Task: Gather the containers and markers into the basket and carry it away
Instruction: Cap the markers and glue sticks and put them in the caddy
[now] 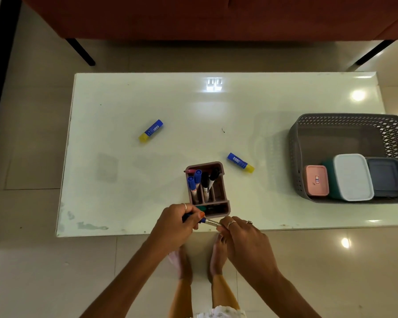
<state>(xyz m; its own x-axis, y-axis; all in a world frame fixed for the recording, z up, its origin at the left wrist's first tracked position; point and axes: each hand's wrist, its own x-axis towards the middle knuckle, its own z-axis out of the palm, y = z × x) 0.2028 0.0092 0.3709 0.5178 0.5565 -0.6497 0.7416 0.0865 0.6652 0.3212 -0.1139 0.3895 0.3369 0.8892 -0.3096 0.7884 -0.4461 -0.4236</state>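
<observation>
A blue marker [209,222] lies level between my hands at the table's near edge. My left hand [178,222] grips its blue cap end and my right hand [241,235] grips its white barrel. Just beyond them stands a mauve divided organizer [218,191] with several blue and black markers [199,182] upright in it. A grey lattice basket [345,138] sits at the table's right edge and holds a pink container [315,180], a white-lidded teal container [352,176] and a grey container [385,176].
Two blue glue sticks with yellow caps lie on the white glass table [124,198], one glue stick [151,130] at centre left and another [240,162] right of the organizer. A red sofa [216,17] stands beyond the table. My bare feet [200,258] are on the tiled floor.
</observation>
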